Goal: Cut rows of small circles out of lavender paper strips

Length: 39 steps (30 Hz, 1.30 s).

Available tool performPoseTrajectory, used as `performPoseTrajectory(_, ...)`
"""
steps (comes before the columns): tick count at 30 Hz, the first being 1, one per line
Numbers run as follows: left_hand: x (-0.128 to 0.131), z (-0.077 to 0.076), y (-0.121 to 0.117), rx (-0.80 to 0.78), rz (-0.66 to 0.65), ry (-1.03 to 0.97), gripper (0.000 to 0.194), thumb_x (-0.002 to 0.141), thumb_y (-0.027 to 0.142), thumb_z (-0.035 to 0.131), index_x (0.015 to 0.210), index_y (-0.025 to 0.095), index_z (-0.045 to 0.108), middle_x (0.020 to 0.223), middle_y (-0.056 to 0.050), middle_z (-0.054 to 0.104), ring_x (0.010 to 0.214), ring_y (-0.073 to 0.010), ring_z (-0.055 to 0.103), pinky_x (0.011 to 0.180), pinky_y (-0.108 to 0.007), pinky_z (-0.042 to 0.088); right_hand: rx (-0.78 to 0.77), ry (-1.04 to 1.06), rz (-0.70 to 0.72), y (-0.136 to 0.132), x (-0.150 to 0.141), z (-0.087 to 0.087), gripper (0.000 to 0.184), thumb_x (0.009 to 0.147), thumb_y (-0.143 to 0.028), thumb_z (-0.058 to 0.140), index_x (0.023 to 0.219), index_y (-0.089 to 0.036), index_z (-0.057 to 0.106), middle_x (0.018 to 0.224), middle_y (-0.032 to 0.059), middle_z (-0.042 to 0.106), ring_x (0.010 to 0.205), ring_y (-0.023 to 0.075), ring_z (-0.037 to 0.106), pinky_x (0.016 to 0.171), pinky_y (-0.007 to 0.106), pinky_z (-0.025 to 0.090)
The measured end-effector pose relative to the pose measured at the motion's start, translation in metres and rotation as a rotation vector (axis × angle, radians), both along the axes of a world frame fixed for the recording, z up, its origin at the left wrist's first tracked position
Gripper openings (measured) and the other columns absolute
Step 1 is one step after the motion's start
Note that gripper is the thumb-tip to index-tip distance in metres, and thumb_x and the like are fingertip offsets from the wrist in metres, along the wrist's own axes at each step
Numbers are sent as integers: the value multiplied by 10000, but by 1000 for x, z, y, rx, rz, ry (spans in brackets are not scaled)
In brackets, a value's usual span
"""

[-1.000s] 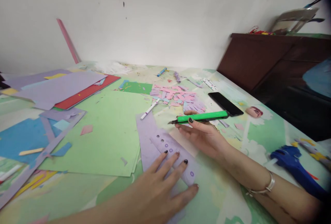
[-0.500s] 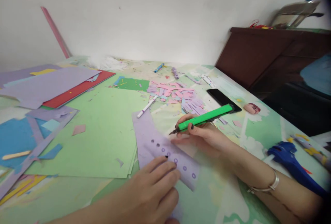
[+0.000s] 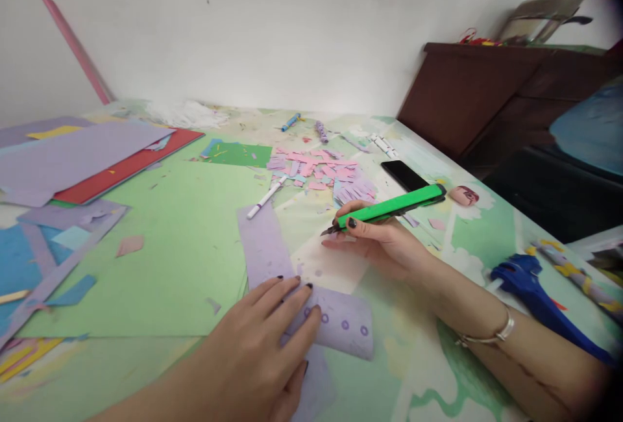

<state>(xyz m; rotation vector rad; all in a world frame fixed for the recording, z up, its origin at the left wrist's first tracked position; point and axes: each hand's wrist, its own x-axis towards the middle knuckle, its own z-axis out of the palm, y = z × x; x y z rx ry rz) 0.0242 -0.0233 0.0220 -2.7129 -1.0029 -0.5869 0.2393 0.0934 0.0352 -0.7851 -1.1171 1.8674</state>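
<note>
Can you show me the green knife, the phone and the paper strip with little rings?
Knife point(image 3: 392, 206): head view, on its green body.
Phone point(image 3: 403, 175): head view, on its black screen.
Strip point(image 3: 341, 307): head view, on its uncovered right half.

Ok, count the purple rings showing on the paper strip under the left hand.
4 purple rings: one between fingers of the left hand, one just right of it, then two further right along the strip. More may be hidden under the hand.
</note>
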Motion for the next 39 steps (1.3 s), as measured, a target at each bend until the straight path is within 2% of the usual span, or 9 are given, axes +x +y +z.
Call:
performPoseTrajectory(4,-8,6,7,-92,-27,-5,338,840,172,461,1130,152,633,1171,-111,672,1084,-284,606,887,-452,544,-13,-46,98,-3,1,2,201,728,-212,767,899,-181,667,808,5,621,782,151,631,864,486,553)
performPoseTrajectory(9,-15,19,18,8,-235,114,285,929,119,397,1031,147,662,1055,-99,715,978,-232,658,835,-373,560,-122,-125,328,-7,-1,3,183,726,-213,764,868,-153,665,722,-1,600,651,111,584,817,480,557)
performPoseTrajectory(11,-15,24,19,24,-279,143,292,937,104,392,1050,145,657,1034,-98,719,950,-215,666,835,-354,552,-100,-62,287,-9,-5,-1,166,737,-222,755,863,-165,663,742,-1,607,675,116,591,853,459,536)
performPoseTrajectory(16,-15,27,20,-62,-224,190,325,924,118,400,1174,159,604,1138,-103,685,1046,-237,632,905,-395,520,184,92,-74,-10,-10,-6,142,773,-232,731,902,-223,671,847,-2,634,820,126,613,908,320,485)
performPoseTrajectory(20,-20,29,21,-214,-129,176,369,883,137,449,1230,181,570,1181,-101,662,1076,-239,615,901,-388,520,79,91,83,-10,-6,-3,132,778,-237,725,893,-216,662,816,-15,619,704,114,606,882,414,517)
performPoseTrajectory(23,-25,29,22,-246,-143,156,379,876,101,449,1225,190,567,1190,-83,655,1076,-190,612,915,-318,506,44,-25,193,-10,-5,-3,175,777,-298,727,906,-191,677,781,6,631,689,131,625,763,349,538)
performPoseTrajectory(27,-27,24,29,-114,-149,224,379,902,64,403,1247,150,534,1211,-108,643,1097,-191,607,926,-309,495,216,-27,-102,-5,-8,-7,192,738,-308,760,885,-196,707,795,11,659,736,135,623,770,297,501)
performPoseTrajectory(30,-25,18,37,47,-189,278,375,925,43,335,1251,90,515,1202,-147,645,1138,-235,591,966,-392,483,180,53,-227,-1,-8,-7,171,711,-297,781,848,-219,717,802,-5,655,792,142,624,813,318,503)
performPoseTrajectory(39,-4,0,39,204,-226,134,337,946,71,331,1172,66,580,1159,-148,675,1138,-267,603,963,-422,510,251,-78,-218,-9,-9,-3,283,672,-275,805,939,-248,716,925,11,689,960,197,634,975,423,456)
